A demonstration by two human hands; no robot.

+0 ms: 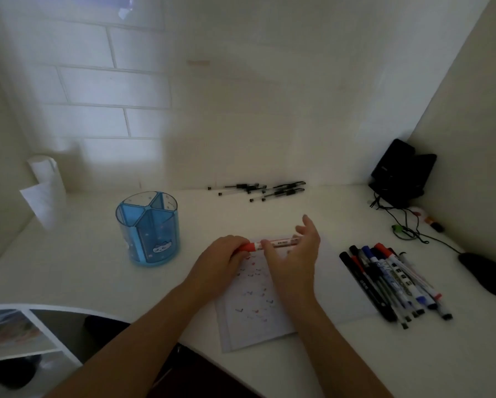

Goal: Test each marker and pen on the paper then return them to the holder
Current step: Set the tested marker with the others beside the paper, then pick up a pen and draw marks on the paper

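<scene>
Over the paper (252,317) both hands hold a red marker (272,243) level: the left hand (222,261) is closed round its red cap (248,247), the right hand (294,254) pinches the barrel, its other fingers spread loose. Judged best: pull straight along the barrel (no twisting). The blue holder (148,229) stands left, seemingly empty; more markers (396,282) lie right, black pens (265,189) far. Nothing blocks the holder.

Left hand (222,258) clenched; right hand (294,251) loosely curled.
</scene>
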